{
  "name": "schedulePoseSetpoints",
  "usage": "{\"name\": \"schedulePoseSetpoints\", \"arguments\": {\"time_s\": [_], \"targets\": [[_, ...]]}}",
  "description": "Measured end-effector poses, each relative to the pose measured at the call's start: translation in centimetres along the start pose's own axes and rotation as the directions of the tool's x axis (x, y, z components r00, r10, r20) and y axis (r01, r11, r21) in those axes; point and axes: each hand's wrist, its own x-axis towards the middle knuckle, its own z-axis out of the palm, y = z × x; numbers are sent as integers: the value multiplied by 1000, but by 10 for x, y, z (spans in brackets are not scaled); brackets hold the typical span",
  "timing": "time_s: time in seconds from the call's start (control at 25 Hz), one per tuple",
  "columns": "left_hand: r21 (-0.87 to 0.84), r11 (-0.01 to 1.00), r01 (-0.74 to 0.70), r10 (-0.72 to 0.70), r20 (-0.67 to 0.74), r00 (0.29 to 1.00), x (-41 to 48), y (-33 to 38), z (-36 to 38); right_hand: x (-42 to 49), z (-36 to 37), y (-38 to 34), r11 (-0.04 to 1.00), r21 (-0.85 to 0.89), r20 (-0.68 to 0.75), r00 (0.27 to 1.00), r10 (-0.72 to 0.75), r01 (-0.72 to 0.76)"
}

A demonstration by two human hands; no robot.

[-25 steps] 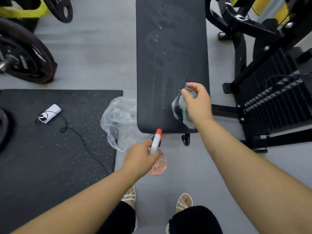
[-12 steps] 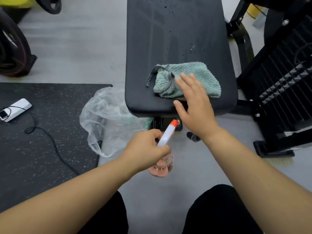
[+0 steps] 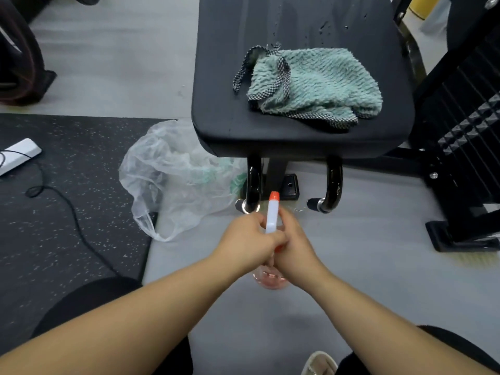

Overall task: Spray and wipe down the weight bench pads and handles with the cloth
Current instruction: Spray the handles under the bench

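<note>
Cloth (image 3: pixel 316 85) lies crumpled on the near end of the bench pad (image 3: pixel 216 109), apart from your hands.
Your left hand (image 3: pixel 243 239) and right hand (image 3: pixel 297 244) both grip the spray bottle (image 3: pixel 272 212), orange tip toward the pad.

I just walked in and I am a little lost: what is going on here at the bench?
A person holds a spray bottle with the left hand and the right hand in front of the bench end, its orange nozzle toward the black handles. The teal cloth lies loose on the bench pad, held by no hand. Droplets sit on the pad farther up.
</note>
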Motion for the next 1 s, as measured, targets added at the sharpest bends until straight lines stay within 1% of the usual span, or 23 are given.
{"name": "schedulePoseSetpoints", "arguments": {"time_s": [0.08,0.12,0.16,0.2,0.24,0.28,0.32,0.36,0.4,0.44,0.52,0.56,0.64,0.72,0.76,0.8,0.88,0.92,1.0], "targets": [[-101,995,20,-8,116,993,-1,-1,-5,6,1,7,1000,21,-1,1000,11,-11],[-77,996,33,-18,196,980,-1,-4,-12,7,-1,13,998,49,20,999,27,-28],[4,999,43,-43,260,965,1,-6,-21,6,-5,18,996,85,31,999,28,-31],[126,991,51,-85,285,955,8,-10,-32,5,-7,23,994,106,27,999,24,-27],[286,957,49,-128,264,956,19,-17,-43,4,-10,28,993,115,21,999,27,-29],[458,888,47,-154,198,968,33,-24,-54,2,-10,32,992,117,42,998,41,-46],[587,808,53,-148,115,982,44,-31,-64,2,-9,37,989,130,101,993,63,-76],[638,768,50,-118,65,991,54,-36,-71,-1,-6,40,982,148,179,979,92,-119],[635,772,28,-88,64,994,63,-40,-75,-3,-1,42,975,148,258,958,125,-167],[618,786,-17,-62,107,992,71,-42,-76,-5,4,43,975,120,311,940,144,-189],[619,779,-104,-43,218,975,82,-41,-75,-5,15,47,976,78,353,921,165,-205],[624,769,-138,-32,253,967,87,-40,-74,-4,21,47,970,100,346,921,176,-223],[631,758,-167,-11,268,963,93,-41,-75,5,31,47,934,201,278,932,233,-294],[625,762,-170,5,258,966,98,-45,-77,14,36,43,868,328,197,926,323,-373],[616,769,-172,15,252,968,98,-47,-77,16,38,41,846,367,183,922,341,-386],[602,778,-178,27,251,968,100,-48,-77,17,42,39,853,361,178,926,332,-376],[586,788,-188,41,254,966,102,-52,-77,14,50,38,904,292,178,947,268,-311],[582,792,-186,43,251,967,103,-54,-75,11,52,37,916,273,153,953,260,-293],[580,794,-183,44,245,968,100,-52,-77,13,49,35,901,292,69,947,314,-320]]}}
